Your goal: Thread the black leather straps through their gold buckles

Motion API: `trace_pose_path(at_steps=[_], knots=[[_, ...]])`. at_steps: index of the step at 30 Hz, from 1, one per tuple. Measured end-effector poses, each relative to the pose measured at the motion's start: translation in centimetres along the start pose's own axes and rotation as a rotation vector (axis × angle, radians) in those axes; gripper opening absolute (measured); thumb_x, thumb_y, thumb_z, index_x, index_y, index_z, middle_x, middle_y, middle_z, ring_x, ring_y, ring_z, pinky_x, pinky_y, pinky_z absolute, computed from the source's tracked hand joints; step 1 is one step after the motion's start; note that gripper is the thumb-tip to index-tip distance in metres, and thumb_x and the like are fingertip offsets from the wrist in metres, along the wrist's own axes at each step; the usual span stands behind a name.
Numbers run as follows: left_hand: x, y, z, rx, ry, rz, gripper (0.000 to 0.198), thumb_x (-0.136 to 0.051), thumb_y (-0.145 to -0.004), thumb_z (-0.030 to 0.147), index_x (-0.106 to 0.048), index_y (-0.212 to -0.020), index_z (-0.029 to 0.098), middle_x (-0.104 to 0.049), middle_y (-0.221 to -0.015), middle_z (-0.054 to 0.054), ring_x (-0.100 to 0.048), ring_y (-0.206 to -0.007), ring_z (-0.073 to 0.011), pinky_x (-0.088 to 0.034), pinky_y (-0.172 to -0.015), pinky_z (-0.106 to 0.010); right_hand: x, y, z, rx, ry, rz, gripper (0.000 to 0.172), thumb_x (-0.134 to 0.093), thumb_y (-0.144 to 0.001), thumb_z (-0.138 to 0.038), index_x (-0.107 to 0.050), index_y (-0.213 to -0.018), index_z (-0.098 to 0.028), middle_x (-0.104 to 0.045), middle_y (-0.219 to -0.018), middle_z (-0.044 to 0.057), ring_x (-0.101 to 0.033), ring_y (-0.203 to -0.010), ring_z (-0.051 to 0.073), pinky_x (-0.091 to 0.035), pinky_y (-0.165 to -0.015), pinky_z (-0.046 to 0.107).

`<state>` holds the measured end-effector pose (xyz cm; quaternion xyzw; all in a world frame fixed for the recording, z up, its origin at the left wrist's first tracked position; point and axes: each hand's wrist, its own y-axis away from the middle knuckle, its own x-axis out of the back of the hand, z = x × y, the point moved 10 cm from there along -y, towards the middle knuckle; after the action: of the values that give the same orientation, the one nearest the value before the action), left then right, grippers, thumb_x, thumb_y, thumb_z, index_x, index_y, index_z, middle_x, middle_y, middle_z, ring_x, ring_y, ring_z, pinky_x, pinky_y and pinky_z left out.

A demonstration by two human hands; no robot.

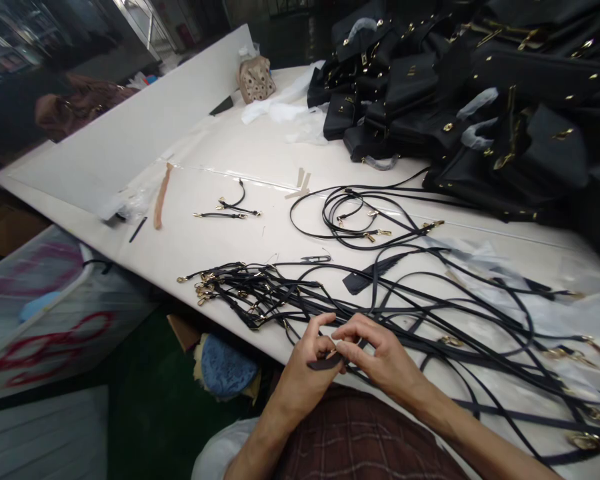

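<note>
Close to the table's front edge, my left hand [314, 357] is closed around a dark leather strap [326, 363], whose end sticks out past the fingers. My right hand [375, 347] meets it there, thumb and fingers pinched at the same strap, where a small glint of metal shows. The exact spot between the fingertips is partly hidden. Right behind both hands lies a tangled bundle of black straps [280, 293] with gold clasps at its left end. Long black straps also spread to the right, under and beyond my right forearm.
Black handbags [405, 93] with gold fittings are piled at the back right. Thread snips [316, 259], a coiled strap [350, 217], short straps [223, 215] and tan strips [301, 183] lie on the white table [205, 240]. Plastic wrap is at right; a blue round seat [227, 365] stands below.
</note>
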<state>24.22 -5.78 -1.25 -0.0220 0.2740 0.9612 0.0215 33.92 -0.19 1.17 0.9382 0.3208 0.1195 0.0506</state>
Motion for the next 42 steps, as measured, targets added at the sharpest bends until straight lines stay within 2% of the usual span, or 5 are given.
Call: trace_pose_path(at_steps=[15, 20, 25, 35, 42], knots=[[-0.9, 0.8, 2.3, -0.135, 0.525, -0.076, 0.062, -0.061, -0.085, 0.045, -0.039, -0.135, 0.016, -0.048, -0.059, 0.006, -0.022, -0.045, -0.0049, -0.015, -0.043, -0.02, -2.7, 1.2, 5.7, -0.258, -0.579, 0.118, 0.047, -0.057, -0.086, -0.059, -0.059, -0.11, -0.019, -0.031, -0.048, -0.01, -0.025, -0.042, 0.009, -0.018, -0.042, 0.022], [1.4, 0.4, 2.4, -0.125, 0.095, 0.038, 0.039, -0.069, -0.08, 0.031, -0.055, -0.114, 0.019, -0.063, -0.084, -0.002, -0.05, -0.063, -0.0098, -0.038, -0.057, -0.02, -0.4, 0.7, 7.9, -0.298, -0.363, 0.11, 0.039, -0.057, -0.087, -0.056, -0.064, -0.102, -0.021, -0.039, -0.05, -0.008, -0.032, -0.043, 0.011, -0.024, -0.043, 0.023], [2.5, 0.3, 2.6, -0.12, -0.223, 0.148, 0.016, -0.068, -0.077, 0.022, -0.069, -0.092, 0.017, -0.069, -0.085, -0.002, -0.06, -0.079, -0.0178, -0.046, -0.075, -0.026, 2.2, -0.6, 2.4, -0.038, -0.038, 0.059, 0.032, -0.056, -0.091, -0.047, -0.07, -0.108, -0.025, -0.067, -0.105, 0.008, -0.06, -0.09, 0.024, -0.047, -0.079, 0.034], [0.5, 0.8, 2.1, -0.049, -0.208, 0.048, 0.019, -0.074, -0.074, 0.028, -0.073, -0.089, 0.017, -0.075, -0.086, -0.001, -0.068, -0.083, -0.0209, -0.049, -0.072, -0.025, -1.3, -2.3, -4.4, -0.101, -0.289, -0.222, 0.038, -0.056, -0.093, -0.043, -0.061, -0.127, -0.027, -0.065, -0.124, 0.006, -0.064, -0.087, 0.017, -0.05, -0.073, 0.026], [0.4, 1.1, 2.1, -0.111, -0.153, 0.044, 0.036, -0.07, -0.072, 0.012, -0.07, -0.106, 0.02, -0.072, -0.105, -0.001, -0.064, -0.102, -0.0216, -0.049, -0.086, -0.027, -4.6, -2.9, -4.9, -0.152, -0.302, -0.458, 0.03, -0.071, -0.082, -0.034, -0.072, -0.11, -0.022, -0.069, -0.083, 0.001, -0.059, -0.072, 0.015, -0.043, -0.063, 0.024]])
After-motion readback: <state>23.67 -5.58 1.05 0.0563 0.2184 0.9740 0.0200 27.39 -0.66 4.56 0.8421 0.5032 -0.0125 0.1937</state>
